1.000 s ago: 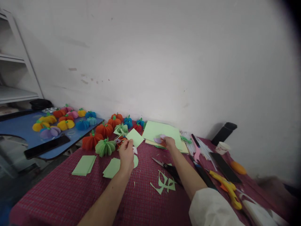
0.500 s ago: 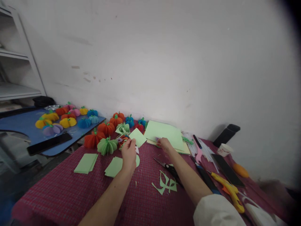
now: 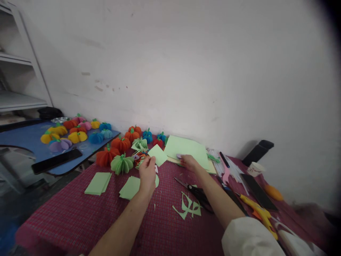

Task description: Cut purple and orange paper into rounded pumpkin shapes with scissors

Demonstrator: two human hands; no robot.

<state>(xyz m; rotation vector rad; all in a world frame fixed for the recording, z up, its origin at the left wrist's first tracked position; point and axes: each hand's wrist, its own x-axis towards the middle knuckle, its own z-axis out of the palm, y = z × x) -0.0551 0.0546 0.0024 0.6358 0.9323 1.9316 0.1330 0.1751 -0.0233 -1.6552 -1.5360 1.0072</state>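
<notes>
My left hand [image 3: 147, 170] pinches a light green paper square [image 3: 157, 155] by its near corner and holds it tilted above the table. Further right, my right hand [image 3: 189, 163] grips a small lilac piece [image 3: 179, 156] at its fingertips, over the edge of the large green paper sheets [image 3: 186, 148]. What exactly the lilac piece is, I cannot make out. Below the left wrist sits a pile of green paper squares [image 3: 130, 187], partly covered by my arm. Black-handled scissors [image 3: 195, 190] lie beside my right forearm, near curved green paper offcuts [image 3: 188, 205].
Another pile of green squares [image 3: 98, 183] lies at the left. Behind stand a green paper pumpkin [image 3: 122, 164] and several orange ones [image 3: 107, 156]. More coloured pumpkins fill a blue table [image 3: 23, 142]. At the right are a yellow glue gun [image 3: 257, 209] and a paper cup [image 3: 255, 169].
My right hand has shifted slightly right, and the lilac piece in its fingers shows more clearly. The left hand keeps its hold on the green square, almost unmoved.
</notes>
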